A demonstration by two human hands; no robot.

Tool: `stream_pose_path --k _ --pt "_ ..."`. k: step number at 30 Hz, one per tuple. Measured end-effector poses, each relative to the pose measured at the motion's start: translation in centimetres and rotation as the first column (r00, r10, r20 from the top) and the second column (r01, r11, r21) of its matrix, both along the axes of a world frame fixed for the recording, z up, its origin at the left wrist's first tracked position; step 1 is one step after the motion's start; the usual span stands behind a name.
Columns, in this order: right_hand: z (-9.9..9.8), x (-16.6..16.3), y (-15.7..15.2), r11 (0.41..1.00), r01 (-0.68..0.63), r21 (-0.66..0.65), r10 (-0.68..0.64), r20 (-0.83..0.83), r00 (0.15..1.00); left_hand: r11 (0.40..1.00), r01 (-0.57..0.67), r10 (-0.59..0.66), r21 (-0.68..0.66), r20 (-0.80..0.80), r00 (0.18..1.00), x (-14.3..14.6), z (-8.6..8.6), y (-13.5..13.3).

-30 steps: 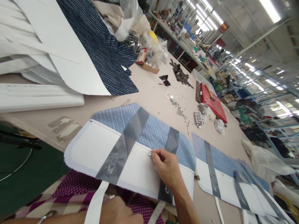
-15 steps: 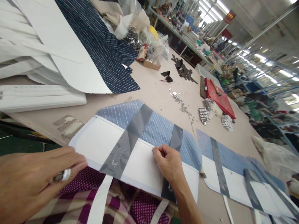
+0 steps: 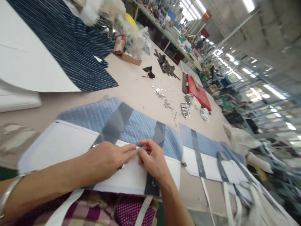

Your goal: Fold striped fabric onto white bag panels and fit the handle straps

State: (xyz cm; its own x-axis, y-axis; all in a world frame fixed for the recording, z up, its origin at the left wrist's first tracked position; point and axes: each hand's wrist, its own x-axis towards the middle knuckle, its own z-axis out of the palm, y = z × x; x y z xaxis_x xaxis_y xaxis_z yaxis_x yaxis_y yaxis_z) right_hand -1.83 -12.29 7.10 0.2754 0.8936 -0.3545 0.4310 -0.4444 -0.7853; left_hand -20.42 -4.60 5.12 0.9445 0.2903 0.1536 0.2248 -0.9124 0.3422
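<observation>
A flat bag panel (image 3: 80, 135) lies in front of me, white below and blue with white dashed stripes above, crossed by two dark grey straps (image 3: 117, 122). My left hand (image 3: 109, 158) reaches across the white part, fingers together, its fingertips at the seam between the straps. My right hand (image 3: 151, 158) meets it there in a pinch, thumb against forefinger. Whatever is between the fingertips is too small and covered to name. The panel's lower middle is hidden under my left forearm.
More strapped blue-and-white panels (image 3: 209, 153) lie to the right. Beyond are scattered small silver metal pieces (image 3: 164, 99), dark strips (image 3: 166, 64), and a red slab (image 3: 198, 92) with a hammer (image 3: 195, 83). Dark striped fabric (image 3: 77, 47) and white sheets (image 3: 28, 53) lie at left.
My left hand has left the panel's left edge and moved right to join my right hand at the seam. The camera view has turned right, and the panel appears farther left.
</observation>
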Motion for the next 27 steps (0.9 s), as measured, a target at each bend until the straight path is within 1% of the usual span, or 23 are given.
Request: stream_pose_path --k 1,2,3,4,5,6,7,8,9,10,13,14,15,17,18,19,21,23,27 --pt "0.1 0.8 -0.5 0.998 0.05 0.036 -0.048 -0.038 0.998 0.999 0.002 -0.002 0.032 0.009 1.0 0.1 -0.6 0.0" --pt "0.3 2.0 -1.1 0.989 0.117 0.089 -0.116 -0.013 0.993 0.998 0.007 -0.008 0.056 0.019 1.0 0.1 -1.2 -0.1" --pt "0.5 3.4 -1.9 0.97 0.189 0.155 -0.204 0.088 0.975 0.998 0.013 -0.015 0.066 0.031 0.999 0.1 -1.8 -0.1" --pt "0.7 5.1 -2.7 0.943 0.247 0.221 -0.297 0.232 0.926 0.997 0.012 -0.015 0.072 0.043 0.999 0.0 -2.3 -0.2" --pt "0.9 6.9 -3.5 0.917 0.288 0.275 -0.378 0.375 0.846 0.997 0.01 -0.014 0.072 0.051 0.999 0.0 -2.7 -0.2" --pt "1.1 8.6 -4.4 0.899 0.312 0.307 -0.43 0.49 0.759 0.998 0.006 -0.009 0.069 0.057 0.998 -0.1 -3.1 -0.2" --pt "1.2 10.3 -5.1 0.894 0.32 0.313 -0.447 0.57 0.69 0.998 -0.002 -0.002 0.069 0.06 0.998 -0.1 -3.3 -0.3" --pt "1.3 11.7 -5.7 0.899 0.321 0.299 -0.439 0.615 0.656 0.997 -0.009 0.005 0.072 0.062 0.998 -0.1 -3.5 -0.4" --pt "1.2 12.9 -6.1 0.911 0.312 0.27 -0.412 0.627 0.661 0.997 -0.013 0.008 0.076 0.064 0.998 -0.1 -3.6 -0.4" --pt "1.0 13.8 -6.4 0.926 0.292 0.239 -0.376 0.618 0.69 0.997 -0.012 0.007 0.079 0.065 0.998 -0.1 -3.6 -0.4" --pt "0.4 15.0 -6.6 0.965 0.204 0.167 -0.264 0.58 0.771 0.996 0.006 -0.01 0.088 0.042 0.999 -0.1 -2.9 -0.4" --pt "0.3 15.2 -6.6 0.968 0.202 0.15 -0.251 0.569 0.783 0.996 0.018 -0.021 0.085 0.025 0.999 0.0 -2.6 -0.3" --pt "0.2 15.4 -6.7 0.964 0.23 0.131 -0.264 0.552 0.791 0.996 0.028 -0.029 0.08 0.005 1.0 0.0 -2.2 -0.3" --pt "0.1 15.8 -6.9 0.926 0.365 0.098 -0.368 0.456 0.811 0.997 0.036 -0.033 0.067 -0.033 0.999 0.0 -1.4 -0.2" --pt "0.2 16.1 -7.2 0.887 0.454 0.091 -0.454 0.361 0.814 0.997 0.037 -0.034 0.063 -0.047 0.998 0.0 -1.1 -0.2" --pt "0.3 16.3 -7.4 0.834 0.544 0.094 -0.549 0.238 0.801 0.997 0.037 -0.033 0.063 -0.058 0.998 0.0 -0.8 -0.1" --pt "0.8 16.7 -7.8 0.73 0.676 0.098 -0.676 -0.041 0.736 0.996 0.042 -0.037 0.076 -0.07 0.997 0.0 -0.5 -0.1" --pt "1.5 16.8 -8.2 0.654 0.749 0.105 -0.714 -0.243 0.657 0.994 0.048 -0.042 0.094 -0.069 0.997 -0.1 -0.3 0.0" --pt "3.5 17.3 -8.8 0.551 0.823 0.139 -0.681 -0.496 0.539 0.993 0.044 -0.04 0.108 -0.039 0.998 -0.3 -0.4 0.0"
